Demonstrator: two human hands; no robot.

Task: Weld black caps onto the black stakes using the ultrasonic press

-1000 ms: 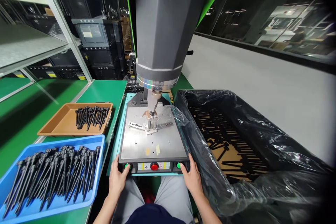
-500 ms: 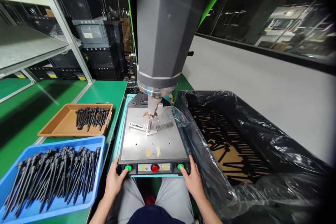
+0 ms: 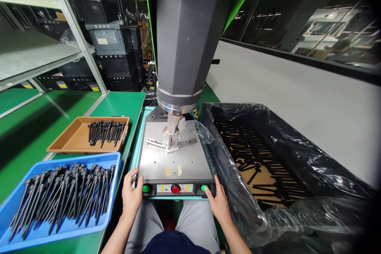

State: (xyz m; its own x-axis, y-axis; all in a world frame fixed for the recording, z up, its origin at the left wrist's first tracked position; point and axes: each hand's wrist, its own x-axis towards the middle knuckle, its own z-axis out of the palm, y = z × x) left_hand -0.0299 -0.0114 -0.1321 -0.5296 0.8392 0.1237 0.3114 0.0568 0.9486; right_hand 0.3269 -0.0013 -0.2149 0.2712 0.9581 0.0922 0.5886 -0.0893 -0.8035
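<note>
My left hand [image 3: 131, 196] is at the front left corner of the machine base, empty, its fingers bent and thumb raised beside the left green button [image 3: 145, 188]. At the front right corner, my right hand [image 3: 219, 202] has its thumb at the right green button [image 3: 204, 188] and its fingers stretched along the side, holding nothing. Between the two buttons sits a red button [image 3: 175, 189]. Above the metal plate [image 3: 160, 168] hangs the grey press head [image 3: 186, 43], its tip [image 3: 175, 121] down at a small metal fixture [image 3: 171, 143] partly covered by clear plastic film [image 3: 190, 131].
To the left, a blue tray [image 3: 114, 190] and a brown tray [image 3: 68, 135] hold many black ribbed, screw-like parts [image 3: 68, 190]. A box lined with black plastic [image 3: 253, 218] stands close on the right, with similar parts on cardboard. Stacked crates [image 3: 110, 39] stand behind.
My left hand has lifted its thumb off the left green button and shifted slightly. My right hand stays at its button. The view has moved slightly.
</note>
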